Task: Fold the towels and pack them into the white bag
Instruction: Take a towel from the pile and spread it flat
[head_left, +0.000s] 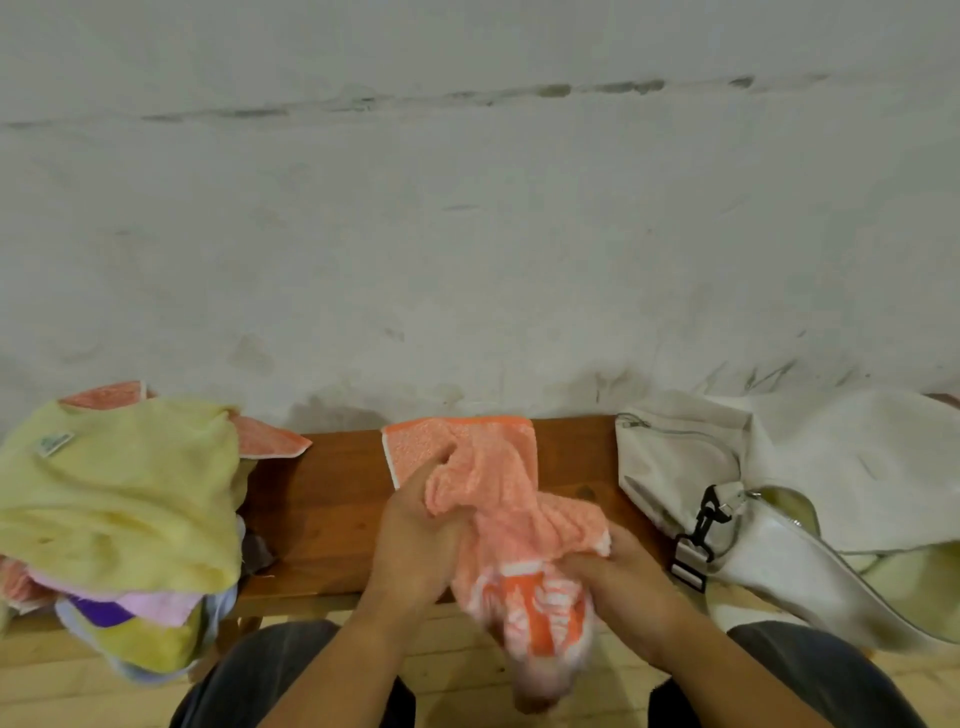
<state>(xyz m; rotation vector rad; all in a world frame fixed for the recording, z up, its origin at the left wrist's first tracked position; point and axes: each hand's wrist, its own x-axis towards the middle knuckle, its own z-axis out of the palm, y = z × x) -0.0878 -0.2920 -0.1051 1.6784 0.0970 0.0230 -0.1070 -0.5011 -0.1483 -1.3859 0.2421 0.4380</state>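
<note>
Head view: we grip the orange towel (498, 483) at 6 o'clock on the wooden bench (322, 499), left hand (415, 540) and right hand (623, 566) both with fingers curled into its bunched cloth, the fold not yet made. At 9 o'clock sits a heap of towels (114, 488), unfolded. At 3 o'clock the white bag (769, 535) lies open, with pale yellow cloth (789, 506) apparently packed inside. Behind is a scuffed whitewashed wall (467, 234); below, a plank floor (457, 670).

Head camera looks down at bench (322, 519), seemingly close.

L hand (415, 538), R hand (626, 569) both grip towel (498, 467).
</note>
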